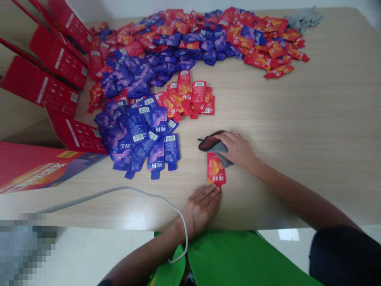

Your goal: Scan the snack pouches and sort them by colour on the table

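A small flat red pouch [214, 169] with orange fruit artwork and white lettering lies on the table in front of me. My left hand [202, 208] has its fingertips on the narrow neck at the pouch's near end, holding it against the table; the thumb is hidden. Bunched under my right hand [238, 151] is a grey cloth [220, 147] with a dark edge and a reddish-brown patch. It covers part of the pouch's far end. To the left lie overlapping flat purple pouches [156, 155], and beyond them a smaller group of flat red pouches [185, 93].
A large heap of filled red and purple pouches [178, 39] stretches along the back. Open red boxes [59, 63] stand at the left, by a larger red carton [32, 165]. A grey cloth [305, 20] lies back right. A white cable [127, 187] crosses my left wrist.
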Demonstrator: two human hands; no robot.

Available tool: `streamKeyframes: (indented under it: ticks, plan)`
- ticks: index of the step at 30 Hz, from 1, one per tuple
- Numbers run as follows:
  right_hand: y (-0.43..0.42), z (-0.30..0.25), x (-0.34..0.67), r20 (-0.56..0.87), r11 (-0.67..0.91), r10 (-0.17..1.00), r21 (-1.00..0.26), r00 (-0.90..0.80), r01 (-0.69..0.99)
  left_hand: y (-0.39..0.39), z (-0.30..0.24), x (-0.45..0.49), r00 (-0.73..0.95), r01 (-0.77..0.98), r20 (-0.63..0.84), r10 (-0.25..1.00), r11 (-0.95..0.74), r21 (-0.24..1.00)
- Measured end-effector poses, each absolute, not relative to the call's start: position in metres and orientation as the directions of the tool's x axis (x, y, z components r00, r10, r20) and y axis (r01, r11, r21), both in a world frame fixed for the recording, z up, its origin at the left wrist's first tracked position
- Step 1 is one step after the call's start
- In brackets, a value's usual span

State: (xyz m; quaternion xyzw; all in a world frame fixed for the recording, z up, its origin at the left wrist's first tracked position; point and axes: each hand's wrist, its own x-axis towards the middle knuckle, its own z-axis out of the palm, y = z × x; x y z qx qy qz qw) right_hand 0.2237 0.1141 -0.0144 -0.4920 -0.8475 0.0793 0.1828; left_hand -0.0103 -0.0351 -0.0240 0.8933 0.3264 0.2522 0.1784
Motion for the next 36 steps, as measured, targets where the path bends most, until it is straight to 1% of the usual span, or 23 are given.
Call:
streamKeyframes:
  ticks: [2,4,5,7,11,14,17,20,22,26,28,30,33,34,36]
  plan:
    - [0.13,-0.005,0.236,0.303,0.453,0.883,-0.353,-0.358,0.819,-0.033,-0.02,-0.009,0.637,0.503,0.346,0.689,-0.712,0.491]
    - [0.131,0.002,0.251,0.381,0.388,0.896,-0.427,-0.227,0.817,-0.029,-0.016,-0.007,0.603,0.525,0.352,0.716,-0.688,0.502]
    - [0.126,0.005,0.258,0.405,0.348,0.901,-0.465,-0.154,0.814,-0.027,-0.014,-0.004,0.584,0.543,0.349,0.733,-0.672,0.503]
    - [0.111,0.007,0.273,0.406,0.257,0.913,-0.526,-0.026,0.811,-0.021,-0.011,0.001,0.555,0.594,0.324,0.766,-0.638,0.49]
    - [0.075,0.002,0.296,0.291,0.064,0.945,-0.609,0.148,0.79,-0.008,-0.013,0.018,0.482,0.741,0.216,0.849,-0.527,0.417]
    - [0.058,-0.005,0.303,0.196,-0.069,0.944,-0.668,0.264,0.741,0.001,-0.02,0.03,0.408,0.808,0.176,0.896,-0.444,0.386]
    - [0.051,-0.009,0.304,0.118,-0.163,0.934,-0.701,0.338,0.694,0.008,-0.023,0.039,0.35,0.838,0.148,0.925,-0.38,0.391]
    - [0.051,-0.008,0.302,0.07,-0.205,0.925,-0.737,0.374,0.644,0.013,-0.017,0.044,0.318,0.838,0.114,0.941,-0.335,0.43]
    - [0.052,-0.006,0.301,0.035,-0.236,0.916,-0.76,0.4,0.606,0.015,-0.011,0.043,0.324,0.824,0.104,0.94,-0.334,0.458]
    - [0.053,-0.007,0.305,-0.019,-0.267,0.91,-0.789,0.413,0.553,0.019,-0.003,0.029,0.333,0.772,0.123,0.935,-0.345,0.534]
    - [0.053,-0.01,0.308,-0.029,-0.268,0.915,-0.789,0.403,0.553,0.023,-0.003,0.019,0.288,0.744,0.107,0.952,-0.293,0.601]
    - [0.053,-0.013,0.311,-0.034,-0.267,0.92,-0.782,0.39,0.562,0.028,-0.006,0.009,0.224,0.682,0.068,0.972,-0.207,0.701]
    - [0.053,-0.016,0.314,-0.023,-0.251,0.925,-0.788,0.38,0.563,0.036,-0.012,-0.005,0.143,0.46,0.053,0.988,-0.114,0.881]
    - [0.053,-0.016,0.314,-0.021,-0.246,0.926,-0.792,0.378,0.559,0.04,-0.013,-0.009,0.114,0.364,0.053,0.992,-0.091,0.927]
    - [0.053,-0.017,0.315,-0.023,-0.247,0.924,-0.797,0.381,0.55,0.048,-0.011,-0.019,0.042,0.189,0.038,0.998,-0.045,0.981]
